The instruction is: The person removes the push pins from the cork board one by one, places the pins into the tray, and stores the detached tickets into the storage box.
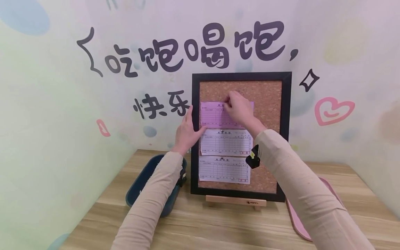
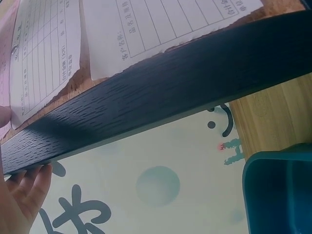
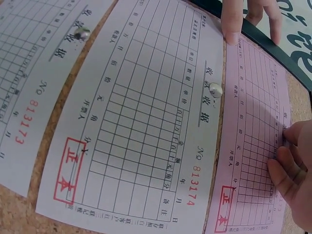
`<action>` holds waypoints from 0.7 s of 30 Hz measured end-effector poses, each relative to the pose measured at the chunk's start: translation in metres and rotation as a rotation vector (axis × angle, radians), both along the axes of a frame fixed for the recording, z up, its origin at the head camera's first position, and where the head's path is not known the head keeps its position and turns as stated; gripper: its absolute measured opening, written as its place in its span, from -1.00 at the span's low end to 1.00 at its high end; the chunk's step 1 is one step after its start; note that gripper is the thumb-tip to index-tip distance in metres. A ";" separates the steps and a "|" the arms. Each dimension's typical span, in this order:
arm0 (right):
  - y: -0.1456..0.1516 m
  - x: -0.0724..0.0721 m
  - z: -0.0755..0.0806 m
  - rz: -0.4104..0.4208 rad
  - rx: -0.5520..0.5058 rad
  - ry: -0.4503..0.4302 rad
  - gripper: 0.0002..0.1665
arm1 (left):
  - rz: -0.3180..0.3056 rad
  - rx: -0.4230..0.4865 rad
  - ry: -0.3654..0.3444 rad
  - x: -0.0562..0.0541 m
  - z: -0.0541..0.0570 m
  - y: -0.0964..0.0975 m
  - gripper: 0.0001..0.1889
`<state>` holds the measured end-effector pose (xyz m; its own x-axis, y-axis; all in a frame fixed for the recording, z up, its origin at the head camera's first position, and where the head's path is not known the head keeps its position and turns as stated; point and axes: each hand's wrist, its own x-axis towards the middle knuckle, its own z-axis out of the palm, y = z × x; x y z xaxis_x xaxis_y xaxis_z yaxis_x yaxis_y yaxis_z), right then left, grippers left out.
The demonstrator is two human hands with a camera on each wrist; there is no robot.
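A black-framed cork board (image 1: 267, 97) stands upright on a small wooden easel (image 1: 235, 200). Down its left part run a pink receipt (image 1: 210, 116) and, below it, two white receipts (image 1: 215, 143), each white one pinned at its title by a pushpin (image 3: 215, 90). My left hand (image 1: 186, 136) grips the board's left edge, the thumb in front on the pink receipt's lower left corner, the other fingers at the frame's outer side. At the pink receipt's upper edge, my right hand (image 1: 240, 109) pinches something small that its fingertips hide.
To the left of the board sits a dark blue tray (image 1: 132, 194), partly behind the left sleeve. A pink tray (image 1: 298, 222) lies at the right under the right forearm. The wooden table (image 1: 231, 229) meets a wall (image 1: 56, 104) with painted lettering.
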<state>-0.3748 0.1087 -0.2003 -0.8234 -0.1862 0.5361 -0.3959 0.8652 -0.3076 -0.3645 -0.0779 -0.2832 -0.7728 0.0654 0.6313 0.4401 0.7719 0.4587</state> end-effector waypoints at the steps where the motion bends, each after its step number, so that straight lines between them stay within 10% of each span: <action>1: 0.000 0.000 0.000 -0.001 0.002 -0.001 -0.84 | 0.001 0.000 -0.001 0.000 0.000 0.000 -0.09; 21: -0.001 0.002 0.001 0.000 -0.042 0.010 -0.85 | 0.000 0.012 -0.011 0.001 0.000 0.000 -0.09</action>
